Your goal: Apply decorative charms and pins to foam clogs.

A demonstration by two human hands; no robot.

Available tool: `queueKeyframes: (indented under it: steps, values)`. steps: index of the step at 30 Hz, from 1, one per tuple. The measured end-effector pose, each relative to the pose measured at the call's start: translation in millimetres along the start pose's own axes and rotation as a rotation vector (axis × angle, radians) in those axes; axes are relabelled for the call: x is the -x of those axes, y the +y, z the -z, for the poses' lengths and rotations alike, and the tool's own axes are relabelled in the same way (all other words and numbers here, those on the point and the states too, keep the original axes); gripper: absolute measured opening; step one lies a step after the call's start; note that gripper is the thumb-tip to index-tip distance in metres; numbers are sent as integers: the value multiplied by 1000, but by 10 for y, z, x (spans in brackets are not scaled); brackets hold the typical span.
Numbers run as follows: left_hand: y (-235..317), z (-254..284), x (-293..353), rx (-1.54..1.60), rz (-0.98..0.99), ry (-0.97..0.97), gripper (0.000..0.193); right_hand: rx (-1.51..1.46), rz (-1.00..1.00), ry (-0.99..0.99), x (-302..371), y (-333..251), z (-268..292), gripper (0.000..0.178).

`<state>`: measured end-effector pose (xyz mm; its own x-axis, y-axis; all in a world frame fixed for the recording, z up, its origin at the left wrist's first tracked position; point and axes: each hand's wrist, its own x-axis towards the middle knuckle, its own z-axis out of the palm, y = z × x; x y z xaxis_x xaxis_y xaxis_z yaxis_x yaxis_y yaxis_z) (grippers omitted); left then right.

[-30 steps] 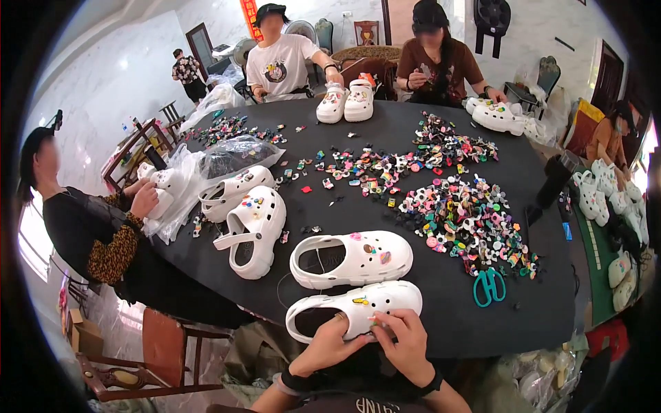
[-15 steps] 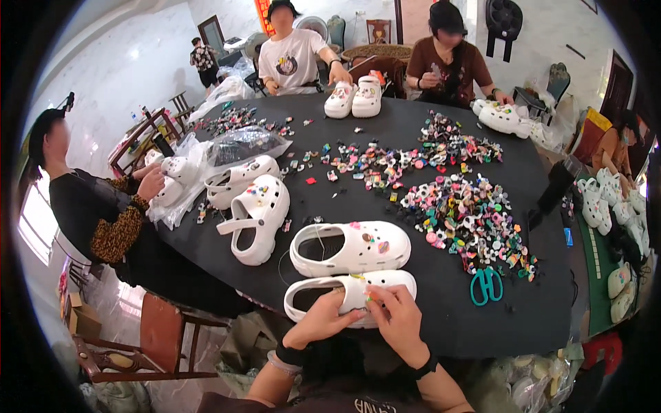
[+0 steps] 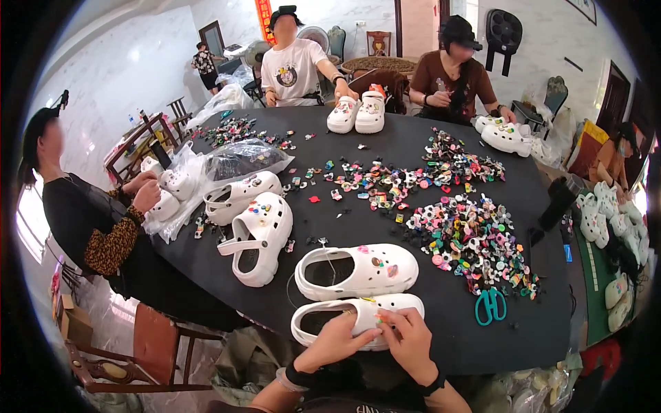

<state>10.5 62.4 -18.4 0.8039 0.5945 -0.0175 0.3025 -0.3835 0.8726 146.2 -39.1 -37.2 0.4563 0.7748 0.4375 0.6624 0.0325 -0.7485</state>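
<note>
A white clog (image 3: 399,300) lies nearest me at the table's front edge, its toe to the right. My left hand (image 3: 335,342) grips its side, fingers reaching into the foot opening and thumb outside. With its fingertips together, my right hand (image 3: 411,342) pinches a small orange and green shoe charm (image 3: 379,319) against the clog's upper. The charm's exact shape is mostly covered by fingers. Just beyond lies a matching white clog (image 3: 406,265) with several colourful charms on its top. A thin pale tag loop trails from its opening.
Heaps of colourful charms (image 3: 475,237) spread over the black table (image 3: 427,323), with teal-handled scissors (image 3: 490,307) at their near end. Two decorated clogs (image 3: 263,227) stand to the left, by a plastic bag (image 3: 248,160). Other people work around the table with more clogs (image 3: 370,113).
The view has tilted up slightly, so the table sits lower in the picture. Both hands stay on the near clog, the right fingertips still at the charm.
</note>
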Motion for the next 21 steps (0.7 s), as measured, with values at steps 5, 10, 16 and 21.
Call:
queueKeyframes:
  steps: [5, 10, 16, 21]
  values:
    - [-102, -53, -28, 62, -42, 45, 36, 25, -32, 27, 22, 24, -37, 23]
    - [-217, -68, -120, 224, -48, 8, 40, -2, -76, 60, 4, 1, -99, 19]
    - [-212, -22, -112, 166, 27, -86, 37, 77, -85, 1, 0, -34, -105, 24]
    - [-162, -27, -75, 155, -91, 17, 36, 27, -74, -16, -7, -33, -92, 24]
